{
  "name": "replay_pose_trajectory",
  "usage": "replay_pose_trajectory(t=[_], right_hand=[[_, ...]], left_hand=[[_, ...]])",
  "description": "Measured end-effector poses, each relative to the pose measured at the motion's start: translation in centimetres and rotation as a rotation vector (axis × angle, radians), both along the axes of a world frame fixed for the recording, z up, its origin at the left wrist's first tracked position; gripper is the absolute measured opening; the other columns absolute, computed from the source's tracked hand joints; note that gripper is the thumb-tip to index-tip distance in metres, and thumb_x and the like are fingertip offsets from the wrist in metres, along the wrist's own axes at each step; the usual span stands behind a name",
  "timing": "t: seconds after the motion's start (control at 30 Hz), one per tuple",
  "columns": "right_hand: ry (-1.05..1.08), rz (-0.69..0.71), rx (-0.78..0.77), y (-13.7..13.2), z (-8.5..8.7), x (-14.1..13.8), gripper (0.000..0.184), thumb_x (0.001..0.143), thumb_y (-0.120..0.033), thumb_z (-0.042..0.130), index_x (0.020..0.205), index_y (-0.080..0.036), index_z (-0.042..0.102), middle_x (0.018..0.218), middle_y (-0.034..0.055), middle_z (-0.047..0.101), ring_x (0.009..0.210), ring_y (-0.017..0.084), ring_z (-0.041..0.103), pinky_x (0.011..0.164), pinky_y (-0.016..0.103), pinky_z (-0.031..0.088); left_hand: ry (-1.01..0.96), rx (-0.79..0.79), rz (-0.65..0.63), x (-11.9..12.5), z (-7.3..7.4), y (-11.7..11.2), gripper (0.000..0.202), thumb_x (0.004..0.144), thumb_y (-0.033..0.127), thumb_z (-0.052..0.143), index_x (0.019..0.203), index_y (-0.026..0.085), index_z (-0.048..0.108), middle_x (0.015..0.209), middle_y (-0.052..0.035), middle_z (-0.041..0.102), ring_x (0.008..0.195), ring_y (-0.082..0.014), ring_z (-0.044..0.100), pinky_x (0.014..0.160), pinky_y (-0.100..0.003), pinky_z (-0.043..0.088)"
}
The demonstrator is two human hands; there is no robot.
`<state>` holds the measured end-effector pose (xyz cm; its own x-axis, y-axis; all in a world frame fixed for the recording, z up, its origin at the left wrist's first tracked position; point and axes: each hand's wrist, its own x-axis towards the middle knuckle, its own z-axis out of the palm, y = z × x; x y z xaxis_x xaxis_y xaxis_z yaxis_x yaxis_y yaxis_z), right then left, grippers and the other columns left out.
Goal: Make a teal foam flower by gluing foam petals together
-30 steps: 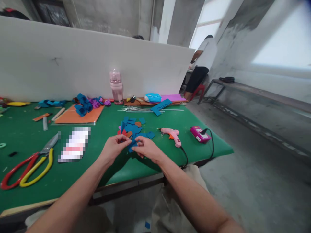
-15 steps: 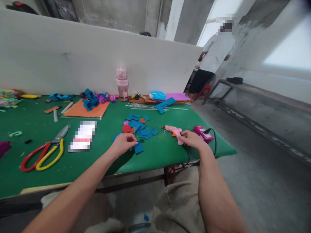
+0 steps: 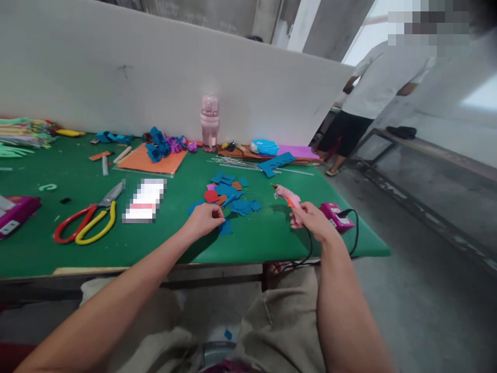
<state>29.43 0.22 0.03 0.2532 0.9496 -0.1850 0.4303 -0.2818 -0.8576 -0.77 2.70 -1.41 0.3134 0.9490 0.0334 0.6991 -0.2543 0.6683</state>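
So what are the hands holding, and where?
The right hand grips the pink glue gun by its handle. The left hand pinches a blue piece at its edge.

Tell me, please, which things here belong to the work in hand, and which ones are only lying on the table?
In use: glue gun in the right hand; blue piece pinched by the left hand; pile of cut pieces beside it.
Lying about: scissors; pink bottle; orange sheet; blue rolled flowers.
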Motion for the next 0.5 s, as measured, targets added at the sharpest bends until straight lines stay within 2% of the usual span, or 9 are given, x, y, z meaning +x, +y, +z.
replay_pose_trajectory(t=[0.1,0.2,0.27,0.33,0.4,0.5], right_hand=[[0.340,0.069,0.103,-0.6,1.2,-1.1,0.022,0.072,-0.029,0.060,0.086,-0.018,0.047,0.071,0.0000,0.059,0.056,0.009,0.057,0.061,0.027,0.054],[0.497,0.195,0.093,-1.3,2.1,-2.2,0.020,0.071,-0.031,0.062,0.080,-0.017,0.050,0.062,-0.0039,0.052,0.048,0.006,0.050,0.063,0.026,0.053],[0.515,0.239,0.055,-1.9,2.4,-3.0,0.023,0.075,-0.038,0.058,0.077,-0.017,0.051,0.057,-0.0038,0.048,0.044,0.006,0.046,0.053,0.023,0.050],[0.479,0.297,0.055,-2.5,2.5,-3.8,0.027,0.078,-0.042,0.053,0.083,-0.016,0.053,0.058,-0.0020,0.050,0.045,0.007,0.046,0.044,0.021,0.042],[0.412,0.386,0.068,-3.2,2.7,-4.7,0.029,0.079,-0.040,0.053,0.095,-0.016,0.053,0.064,0.0003,0.055,0.047,0.008,0.047,0.042,0.020,0.038],[0.295,0.488,0.029,-3.8,3.2,-5.9,0.035,0.079,-0.039,0.054,0.105,-0.016,0.052,0.076,0.0045,0.060,0.052,0.009,0.048,0.045,0.020,0.038]], left_hand=[[0.010,-0.002,0.020,0.0,0.1,-0.1,0.008,0.065,0.022,0.059,0.060,0.016,0.062,0.060,-0.0011,0.061,0.059,-0.0137,0.053,0.053,-0.024,0.033],[-0.007,0.002,0.038,0.0,0.0,-0.1,0.008,0.065,0.021,0.059,0.060,0.017,0.062,0.058,-0.0006,0.060,0.057,-0.0133,0.052,0.053,-0.024,0.033],[-0.022,0.006,0.048,-0.1,-0.1,0.0,0.007,0.065,0.021,0.059,0.059,0.017,0.062,0.057,-0.0001,0.060,0.057,-0.0131,0.052,0.052,-0.023,0.033],[-0.019,0.011,0.055,-0.1,-0.3,0.1,0.007,0.065,0.020,0.060,0.059,0.017,0.062,0.056,0.0000,0.059,0.056,-0.0130,0.052,0.052,-0.023,0.033],[-0.003,0.023,0.051,-0.2,-0.4,0.1,0.008,0.064,0.020,0.060,0.058,0.017,0.062,0.056,-0.0002,0.059,0.055,-0.0130,0.052,0.052,-0.024,0.032],[0.011,0.048,0.043,-0.2,-0.5,0.1,0.007,0.063,0.020,0.062,0.056,0.017,0.063,0.056,-0.0005,0.060,0.055,-0.0127,0.051,0.052,-0.024,0.032]])
